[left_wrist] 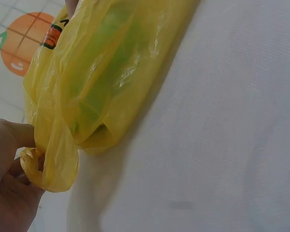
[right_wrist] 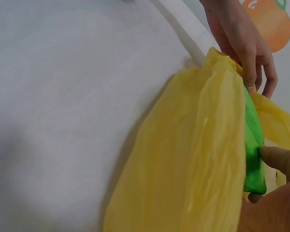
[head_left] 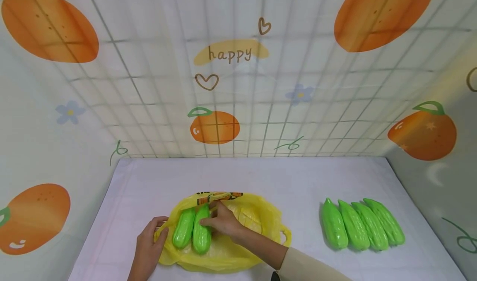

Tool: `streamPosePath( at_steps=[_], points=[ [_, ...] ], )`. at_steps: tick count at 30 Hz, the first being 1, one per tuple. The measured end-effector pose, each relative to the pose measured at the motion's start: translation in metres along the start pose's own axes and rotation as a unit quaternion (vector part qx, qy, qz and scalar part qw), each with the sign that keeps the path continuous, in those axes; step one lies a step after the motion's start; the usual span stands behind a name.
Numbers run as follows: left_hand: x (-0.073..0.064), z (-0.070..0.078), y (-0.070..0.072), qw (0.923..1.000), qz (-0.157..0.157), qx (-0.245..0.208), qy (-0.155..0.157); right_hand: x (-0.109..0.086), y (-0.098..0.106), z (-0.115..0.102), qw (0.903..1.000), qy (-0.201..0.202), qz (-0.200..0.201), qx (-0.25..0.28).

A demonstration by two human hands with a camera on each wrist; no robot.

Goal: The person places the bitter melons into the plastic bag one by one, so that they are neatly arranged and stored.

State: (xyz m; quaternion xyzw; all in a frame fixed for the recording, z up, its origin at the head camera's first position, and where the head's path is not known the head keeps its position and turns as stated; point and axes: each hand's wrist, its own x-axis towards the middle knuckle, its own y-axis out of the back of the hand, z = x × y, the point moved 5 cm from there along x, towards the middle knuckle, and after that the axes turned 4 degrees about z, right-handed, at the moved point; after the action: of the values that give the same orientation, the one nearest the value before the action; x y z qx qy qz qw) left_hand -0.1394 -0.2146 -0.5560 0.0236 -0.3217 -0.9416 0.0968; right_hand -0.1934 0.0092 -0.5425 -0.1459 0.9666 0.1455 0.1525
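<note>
A yellow plastic bag (head_left: 227,262) lies open on the table with two shiny green cucumber-like vegetables side by side in its left part. At the bag's left rim, my left hand (head_left: 148,241) pinches the plastic near a handle loop (left_wrist: 58,169). My right hand (head_left: 225,221) reaches into the bag and holds the right-hand vegetable (head_left: 202,235), its thumb on top; some fingers are hidden. The other vegetable (head_left: 183,229) rests just left of it. Through the plastic, a green shape (left_wrist: 104,63) shows in the left wrist view.
Several more green vegetables (head_left: 359,227) lie in a row on the white tabletop (head_left: 298,181) at the right. The bag's other handle loop (head_left: 286,235) sticks out on its right side. A fabric backdrop (head_left: 156,119) with printed oranges surrounds the table.
</note>
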Motion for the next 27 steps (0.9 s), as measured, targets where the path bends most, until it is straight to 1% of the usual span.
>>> streamPosePath(
  at_steps=[7, 9, 16, 19, 21, 27],
  points=[
    [0.0, 0.001, -0.001, 0.9999, -0.011, 0.0, 0.012, 0.002, 0.005, 0.001, 0.9995, 0.004, 0.03, -0.011],
    [0.0, 0.001, -0.001, 0.9998, -0.011, 0.003, 0.014, 0.003, 0.006, 0.001, 0.9993, 0.008, 0.033, -0.017],
    [0.0, 0.0, -0.001, 0.9999, -0.011, 0.003, 0.011, 0.003, 0.003, 0.001, 0.9985, 0.037, 0.025, -0.033],
    [0.0, 0.001, -0.001, 0.9999, -0.009, 0.0, 0.01, 0.002, 0.004, 0.001, 0.9987, 0.037, 0.019, -0.028],
    [0.0, 0.001, -0.001, 0.9999, -0.008, -0.001, 0.008, 0.002, 0.006, 0.002, 0.9988, 0.036, 0.017, -0.028],
    [0.001, 0.004, 0.0, 1.0, -0.008, 0.003, 0.003, -0.007, 0.016, -0.005, 0.998, 0.049, 0.014, -0.038]
  ],
)
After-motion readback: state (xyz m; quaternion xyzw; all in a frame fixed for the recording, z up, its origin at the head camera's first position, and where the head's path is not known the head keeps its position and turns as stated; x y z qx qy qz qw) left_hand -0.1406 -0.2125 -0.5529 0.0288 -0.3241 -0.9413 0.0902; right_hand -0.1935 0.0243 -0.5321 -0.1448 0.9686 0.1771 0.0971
